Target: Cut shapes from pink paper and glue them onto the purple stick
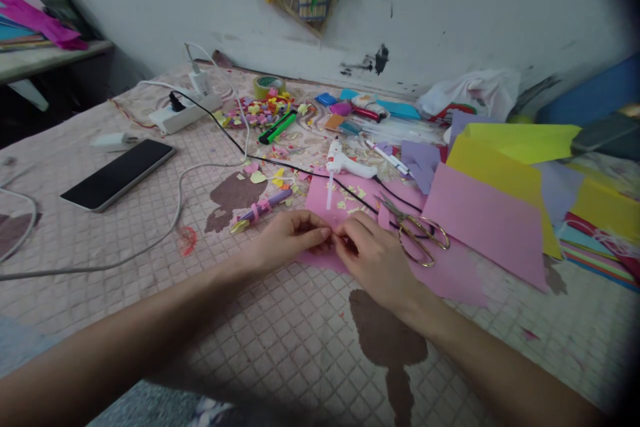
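Over a pink sheet of paper (457,273), my left hand (299,232) and my right hand (379,259) meet fingertip to fingertip. Both are closed in a pinch, and whatever sits between the fingers is too small and hidden to name. Just beyond them lies a white hot glue gun (350,164) with a glue stick near it. Gold-handled scissors (417,230) rest right of my right hand, partly on the pink paper. A purple paper roll (264,208) with pink and yellow bits lies beyond my left wrist. Small pale yellow paper scraps are scattered around the glue gun.
Left of the hands lie a phone (117,175) and a white power strip (185,111), with cables crossing the cloth. A green cutter (279,127) lies by a pile of small paper cutouts (257,112). Coloured paper sheets (485,220) stack at right, near a plastic bag (473,95).
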The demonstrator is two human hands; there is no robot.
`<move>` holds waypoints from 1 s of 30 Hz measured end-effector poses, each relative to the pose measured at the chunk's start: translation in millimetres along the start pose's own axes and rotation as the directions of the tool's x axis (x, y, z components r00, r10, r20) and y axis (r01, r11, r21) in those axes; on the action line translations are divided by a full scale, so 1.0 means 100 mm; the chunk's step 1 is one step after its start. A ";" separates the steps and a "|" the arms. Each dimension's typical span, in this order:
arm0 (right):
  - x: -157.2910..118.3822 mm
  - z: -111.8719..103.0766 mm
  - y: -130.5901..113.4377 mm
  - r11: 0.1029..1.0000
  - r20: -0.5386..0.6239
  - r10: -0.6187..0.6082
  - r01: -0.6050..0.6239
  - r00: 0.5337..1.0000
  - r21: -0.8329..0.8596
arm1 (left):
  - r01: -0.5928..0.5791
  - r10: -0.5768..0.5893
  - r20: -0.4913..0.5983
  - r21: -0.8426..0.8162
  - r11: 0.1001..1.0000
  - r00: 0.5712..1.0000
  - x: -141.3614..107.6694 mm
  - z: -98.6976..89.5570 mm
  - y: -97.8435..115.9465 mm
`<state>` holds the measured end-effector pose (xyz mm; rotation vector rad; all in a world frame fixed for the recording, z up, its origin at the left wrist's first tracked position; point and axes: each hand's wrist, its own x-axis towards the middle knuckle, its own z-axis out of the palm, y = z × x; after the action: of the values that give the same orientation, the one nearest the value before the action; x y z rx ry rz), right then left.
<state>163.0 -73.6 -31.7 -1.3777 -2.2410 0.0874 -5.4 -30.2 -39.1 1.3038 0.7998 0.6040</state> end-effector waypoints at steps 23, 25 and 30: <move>0.06 -0.03 0.00 0.938 0.015 0.172 -0.168 0.985 0.304 | -0.009 0.008 -0.033 -0.035 0.999 0.999 0.02 -0.03 -0.03; 0.07 -0.03 0.02 0.903 0.047 0.226 -0.227 0.973 0.366 | -0.023 0.022 -0.028 -0.024 0.999 0.999 0.02 -0.03 -0.03; 0.08 -0.01 0.06 0.809 0.136 0.290 -0.318 0.947 0.495 | -0.019 0.019 -0.003 -0.012 1.000 1.000 0.00 -0.03 -0.01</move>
<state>165.6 -64.0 -30.1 -1.4160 -1.8178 0.7851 -7.3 -28.6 -39.9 1.3014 0.7852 0.6252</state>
